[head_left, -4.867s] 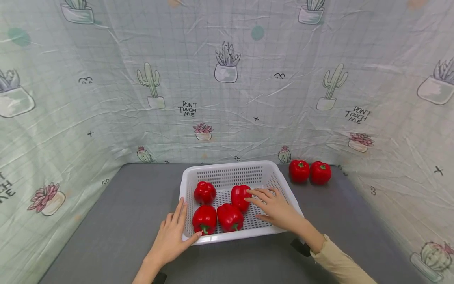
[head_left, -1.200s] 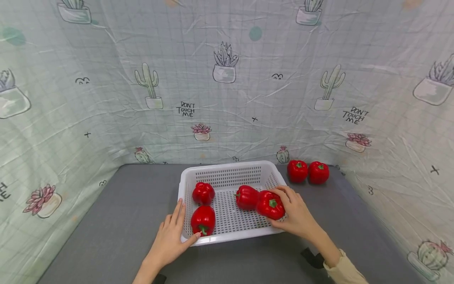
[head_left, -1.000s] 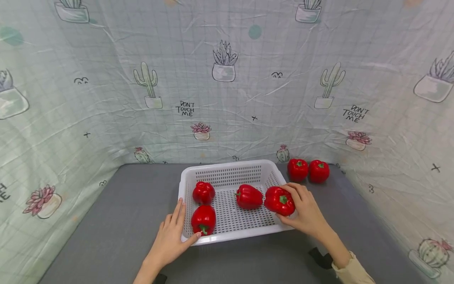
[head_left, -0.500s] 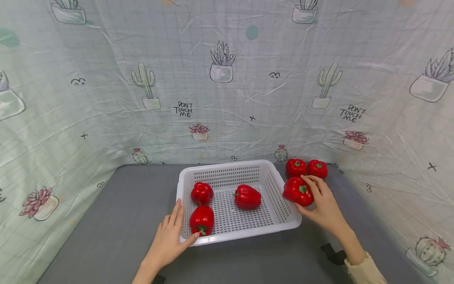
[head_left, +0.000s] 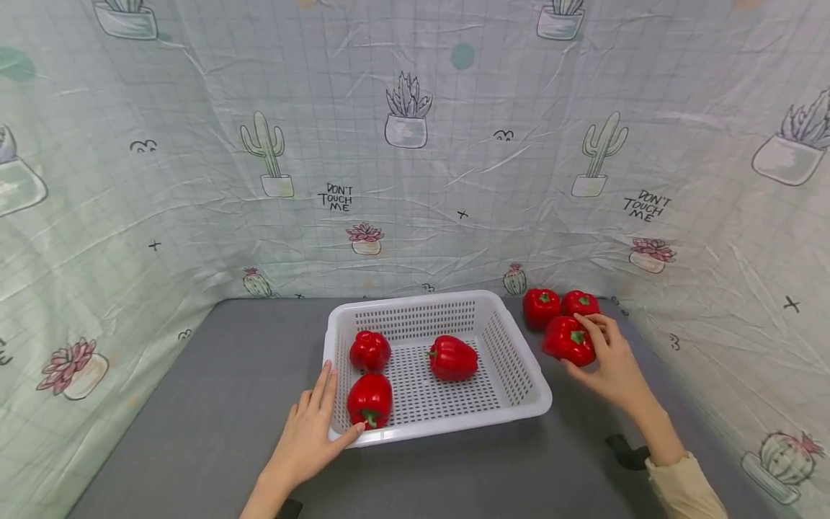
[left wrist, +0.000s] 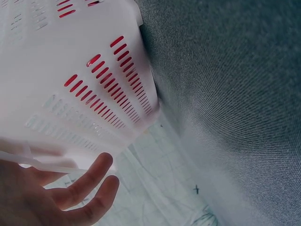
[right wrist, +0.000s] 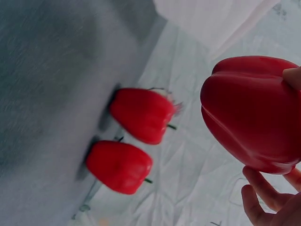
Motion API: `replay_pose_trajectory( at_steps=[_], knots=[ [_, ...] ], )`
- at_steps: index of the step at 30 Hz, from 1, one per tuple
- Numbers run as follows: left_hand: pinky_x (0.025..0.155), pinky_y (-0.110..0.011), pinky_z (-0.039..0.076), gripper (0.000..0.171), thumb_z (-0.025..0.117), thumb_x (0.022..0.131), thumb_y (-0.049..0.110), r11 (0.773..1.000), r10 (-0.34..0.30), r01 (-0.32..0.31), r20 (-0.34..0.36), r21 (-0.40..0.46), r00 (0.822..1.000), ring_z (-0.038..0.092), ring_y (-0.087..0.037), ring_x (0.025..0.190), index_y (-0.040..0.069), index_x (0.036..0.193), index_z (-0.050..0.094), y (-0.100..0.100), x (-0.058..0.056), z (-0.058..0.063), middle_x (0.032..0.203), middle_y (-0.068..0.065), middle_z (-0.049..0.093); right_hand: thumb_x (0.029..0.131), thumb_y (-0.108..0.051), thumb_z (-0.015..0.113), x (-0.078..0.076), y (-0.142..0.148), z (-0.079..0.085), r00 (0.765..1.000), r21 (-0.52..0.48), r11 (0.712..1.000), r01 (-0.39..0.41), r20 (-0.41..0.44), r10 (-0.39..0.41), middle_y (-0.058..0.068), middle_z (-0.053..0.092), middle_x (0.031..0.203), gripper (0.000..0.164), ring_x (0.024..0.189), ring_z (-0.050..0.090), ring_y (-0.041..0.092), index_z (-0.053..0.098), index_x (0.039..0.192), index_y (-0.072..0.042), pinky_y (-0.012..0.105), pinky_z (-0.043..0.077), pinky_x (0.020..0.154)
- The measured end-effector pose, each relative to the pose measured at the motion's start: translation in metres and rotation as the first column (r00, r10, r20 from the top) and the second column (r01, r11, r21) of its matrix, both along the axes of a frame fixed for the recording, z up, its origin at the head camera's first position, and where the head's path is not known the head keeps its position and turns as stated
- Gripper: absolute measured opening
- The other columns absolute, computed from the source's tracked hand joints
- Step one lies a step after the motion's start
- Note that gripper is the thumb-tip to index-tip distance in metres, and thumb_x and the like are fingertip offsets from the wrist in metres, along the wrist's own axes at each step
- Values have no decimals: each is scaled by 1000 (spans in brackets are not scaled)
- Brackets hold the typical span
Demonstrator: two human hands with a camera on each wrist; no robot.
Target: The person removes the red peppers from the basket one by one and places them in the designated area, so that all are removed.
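Observation:
Between the thumb and fingers of my right hand (head_left: 609, 364) is a red bell pepper (head_left: 568, 342), held to the right of the white basket (head_left: 447, 431). In the right wrist view this pepper (right wrist: 254, 113) is off the table, its stem end hidden. My left hand (head_left: 310, 432) rests at the basket's front left corner, fingers fairly straight along the left rim and thumb on the front rim. Inside the basket lie a pepper at the back left (head_left: 369, 351), a pepper at the front left (head_left: 369, 400) and a pepper on its side (head_left: 453, 358) near the middle.
Two more red bell peppers, a left one (head_left: 541, 308) and a right one (head_left: 580, 303), stand at the table's back right, just behind the held pepper. The grey table (head_left: 259, 360) is bounded by a cactus-print cloth (head_left: 480, 180) at the back and sides.
My right hand gripped a pepper from the basket's front and carried it right, over the rim. Another pepper in the basket now lies turned on its side. My left hand has stayed put.

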State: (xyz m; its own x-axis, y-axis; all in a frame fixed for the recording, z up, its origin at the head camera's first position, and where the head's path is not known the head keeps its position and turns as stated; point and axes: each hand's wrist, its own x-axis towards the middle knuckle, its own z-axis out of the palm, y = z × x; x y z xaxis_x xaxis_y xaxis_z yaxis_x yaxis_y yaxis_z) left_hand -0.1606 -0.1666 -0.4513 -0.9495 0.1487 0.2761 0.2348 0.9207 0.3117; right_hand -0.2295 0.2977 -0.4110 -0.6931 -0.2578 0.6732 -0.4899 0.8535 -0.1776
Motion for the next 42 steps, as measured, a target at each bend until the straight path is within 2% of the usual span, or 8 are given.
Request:
replay_pose_trajectory(
  at_steps=[6, 13, 23, 33, 42],
  knots=[
    [82, -48, 42, 92, 63, 71, 54, 1000, 1, -1, 0, -7, 1000, 43, -26, 105, 5, 140, 27, 0, 0, 0, 149, -11, 20, 48, -16, 84, -10, 6, -5, 998, 56, 997, 53, 14, -54, 22, 45, 113, 81, 96, 42, 38, 47, 119, -1, 58, 38, 75],
    [81, -47, 42, 92, 63, 71, 54, 1000, 3, -3, 5, -11, 1000, 43, -26, 106, 5, 140, 27, -1, 0, 0, 149, -11, 19, 51, -22, 82, -26, 12, -14, 995, 116, 989, 92, 15, -94, 21, 46, 113, 78, 96, 38, 37, 47, 118, -2, 54, 33, 73],
    [81, -48, 41, 91, 62, 71, 54, 1000, -7, 7, -3, -7, 1000, 43, -26, 105, 4, 139, 28, 0, 1, 1, 149, -11, 19, 58, -23, 79, -42, 19, -25, 984, 138, 981, 134, 99, -148, 22, 43, 115, 78, 100, 35, 40, 42, 123, -3, 54, 30, 73],
    [82, -47, 42, 92, 62, 71, 55, 1000, 4, -4, 10, -15, 1000, 42, -26, 104, 4, 139, 28, 1, 1, 2, 149, -11, 20, 58, -20, 79, -55, 21, -29, 970, 191, 976, 107, 196, -145, 21, 40, 112, 70, 100, 36, 40, 46, 118, -3, 55, 31, 72],
    [83, -48, 42, 93, 62, 71, 56, 1000, 11, -11, 10, -11, 1000, 43, -26, 105, 4, 140, 27, 1, 1, 2, 149, -10, 20, 61, -24, 78, -65, 19, -30, 959, 277, 959, 67, 247, -138, 17, 42, 113, 71, 102, 37, 37, 46, 121, -4, 56, 32, 73]
  ],
)
